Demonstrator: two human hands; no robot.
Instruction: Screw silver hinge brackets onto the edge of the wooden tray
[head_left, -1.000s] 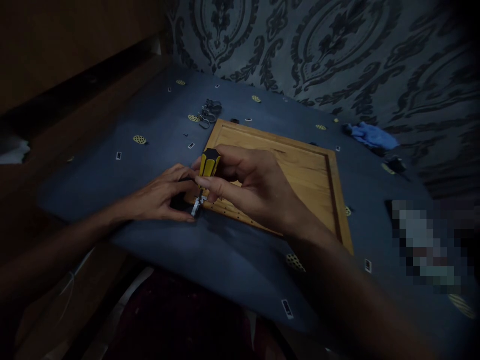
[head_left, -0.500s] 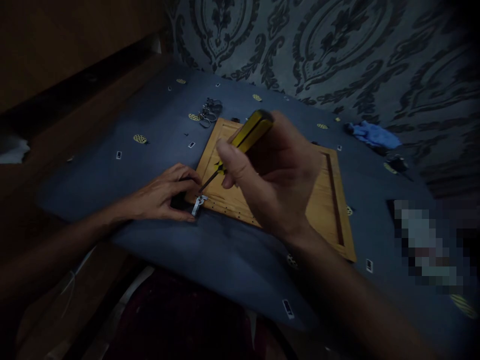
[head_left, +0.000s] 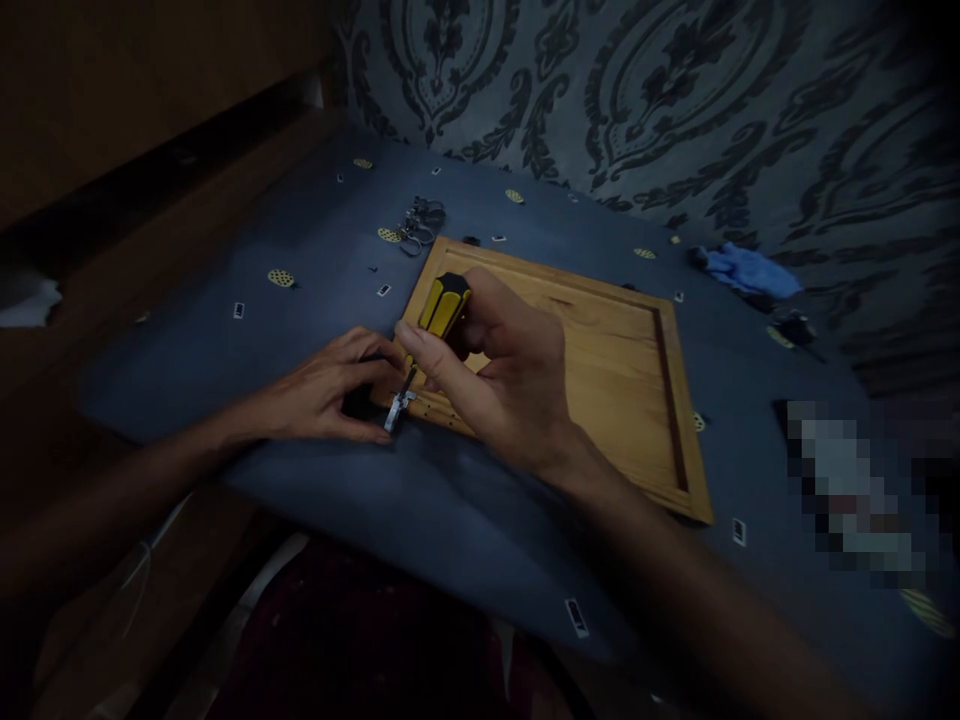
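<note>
A wooden cabinet door (head_left: 611, 375) with a raised frame lies flat on the blue patterned cloth. At its near left corner sits a metal hinge (head_left: 397, 408), its arm sticking out past the door's edge. My left hand (head_left: 330, 388) curves around that corner, thumb against the end of the hinge arm and fingers by the door's edge. In my right hand (head_left: 514, 375) is a screwdriver (head_left: 445, 305) with a yellow and black handle, gripped between thumb and fingers. Its shaft points steeply down, and the tip meets the hinge.
Several more metal hinges (head_left: 421, 222) lie in a pile beyond the door's far left corner. A small dark screw (head_left: 373, 268) rests nearby on the cloth (head_left: 315, 220). A blue cloth (head_left: 750, 270) lies at the far right, before a patterned wall (head_left: 570, 90). A blurred-out item is at right.
My right hand has moved left and down, bringing the screwdriver more upright, with its tip now at the hinge. My left hand, the hinge and the door have stayed put.
</note>
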